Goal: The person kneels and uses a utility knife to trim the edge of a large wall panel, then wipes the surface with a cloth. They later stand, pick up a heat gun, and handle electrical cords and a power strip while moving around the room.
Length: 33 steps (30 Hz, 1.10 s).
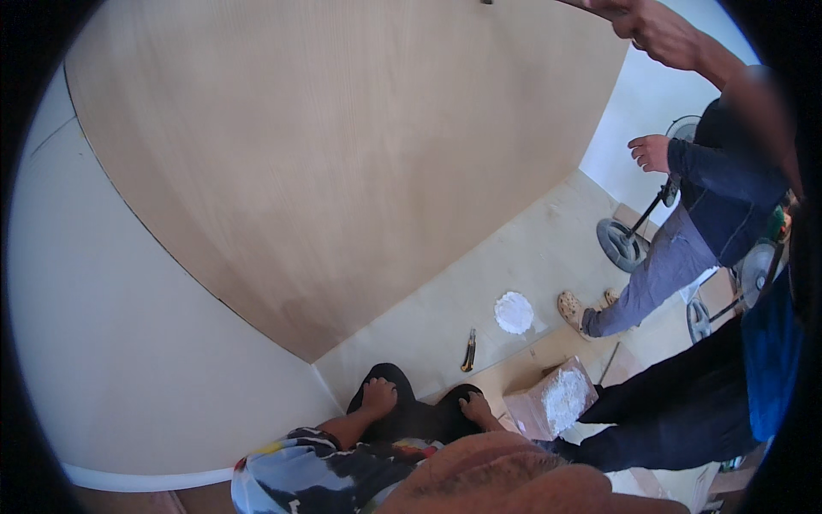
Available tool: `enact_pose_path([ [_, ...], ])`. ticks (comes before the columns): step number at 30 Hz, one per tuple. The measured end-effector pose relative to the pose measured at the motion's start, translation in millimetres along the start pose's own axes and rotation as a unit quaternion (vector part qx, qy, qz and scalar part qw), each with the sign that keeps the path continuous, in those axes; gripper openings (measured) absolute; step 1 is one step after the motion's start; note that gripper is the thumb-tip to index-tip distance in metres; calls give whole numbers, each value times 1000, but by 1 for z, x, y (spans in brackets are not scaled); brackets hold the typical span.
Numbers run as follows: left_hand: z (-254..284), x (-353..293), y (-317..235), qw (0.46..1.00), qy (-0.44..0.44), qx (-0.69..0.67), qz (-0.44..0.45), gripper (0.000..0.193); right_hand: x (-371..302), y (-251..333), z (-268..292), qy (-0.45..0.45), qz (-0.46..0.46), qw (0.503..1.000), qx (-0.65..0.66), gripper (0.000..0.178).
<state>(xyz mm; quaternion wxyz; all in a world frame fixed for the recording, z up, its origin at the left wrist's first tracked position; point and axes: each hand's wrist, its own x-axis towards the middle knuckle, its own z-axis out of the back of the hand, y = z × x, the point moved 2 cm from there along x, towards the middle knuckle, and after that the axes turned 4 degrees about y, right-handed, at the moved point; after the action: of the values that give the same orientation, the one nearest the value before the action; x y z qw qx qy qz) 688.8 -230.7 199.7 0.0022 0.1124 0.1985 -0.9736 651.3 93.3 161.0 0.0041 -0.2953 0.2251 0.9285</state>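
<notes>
My left hand [379,398] rests on my left dark-trousered knee [385,373], its fingers laid over it and holding nothing. On the other knee lies my right hand [473,408], partly covered, with fingers stretched and nothing seen in them. A utility knife [468,349] with a black and yellow handle lies on the pale floor ahead of my knees. Beyond it is a round white patch [514,313] of what looks like powder or crumbs. To my right stands a cardboard box [529,413] with white material [567,400] on top.
A large wood-grain panel [342,154] rises ahead, beside a white wall [128,343]. One person in grey trousers [664,274] stands right, near a fan base [621,246]; another's dark legs [685,428] are closer. A raised co-worker's hand [659,34] grips something thin. Another fan [758,270] stands behind.
</notes>
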Motion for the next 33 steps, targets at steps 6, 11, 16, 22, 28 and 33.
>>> enact_pose_path([
  [6,1,-3,7,1000,16,-1,20,27,-23,13,1,19,36,998,-51,69],
  [11,-2,-14,5,1000,-3,-11,25,27,-33,15,4,5,39,999,-31,68],
  [16,0,-18,-1,999,-5,-30,27,25,-31,13,12,37,41,997,-51,65],
  [22,-5,-7,6,1000,-17,8,2,26,-9,10,38,70,5,995,-69,68],
  [28,-9,-5,9,1000,-10,26,9,28,9,16,45,97,21,985,-143,65],
  [33,-4,-1,-3,999,-7,0,32,28,0,6,40,86,4,988,-130,64],
])
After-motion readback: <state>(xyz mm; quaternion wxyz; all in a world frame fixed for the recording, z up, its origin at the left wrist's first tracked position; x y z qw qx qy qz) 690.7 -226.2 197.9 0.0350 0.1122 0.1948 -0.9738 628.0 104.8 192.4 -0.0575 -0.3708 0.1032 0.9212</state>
